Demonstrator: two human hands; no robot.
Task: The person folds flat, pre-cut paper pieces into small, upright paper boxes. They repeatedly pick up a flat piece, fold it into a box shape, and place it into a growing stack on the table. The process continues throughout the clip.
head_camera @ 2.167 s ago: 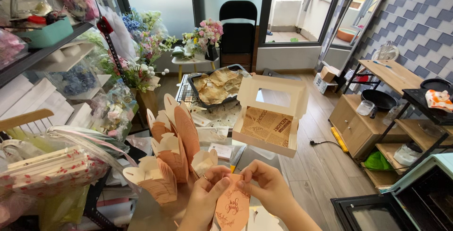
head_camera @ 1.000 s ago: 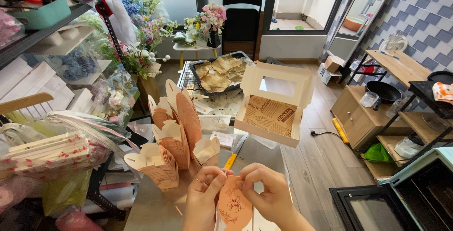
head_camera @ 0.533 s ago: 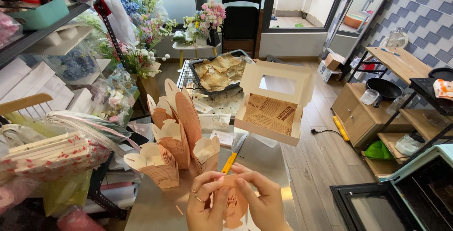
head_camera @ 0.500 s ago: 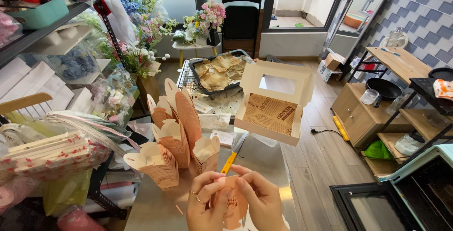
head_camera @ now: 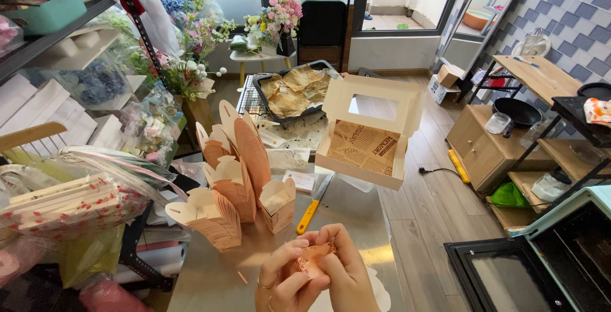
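My left hand (head_camera: 283, 280) and my right hand (head_camera: 347, 277) meet at the bottom centre of the view, low over the steel bench (head_camera: 356, 216). Both are clenched on one pink paper piece (head_camera: 312, 262), a small patterned sheet curled between the fingertips of the two hands. My left grip pinches its left edge; my right grip closes over its right edge, thumb on top. The paper piece is held clear of the bench surface, just in front of me.

Just beyond my hands stands a cluster of pink folded paper boxes (head_camera: 238, 178), upright, flaps open, touching one another. To their right, a knife with a yellow handle (head_camera: 310, 213) lies flat on the bench, blade pointing away from me. Further back sits an open cardboard box with a window lid (head_camera: 372, 130), lined with printed paper, lid tilted up. Behind it, a dark baking tray (head_camera: 294, 92) holds crumpled brown paper and rests on a wire rack.

Shelves with packaged flowers (head_camera: 95, 83) run along my left. A black oven (head_camera: 534, 267) stands on my right at floor level, door shut.
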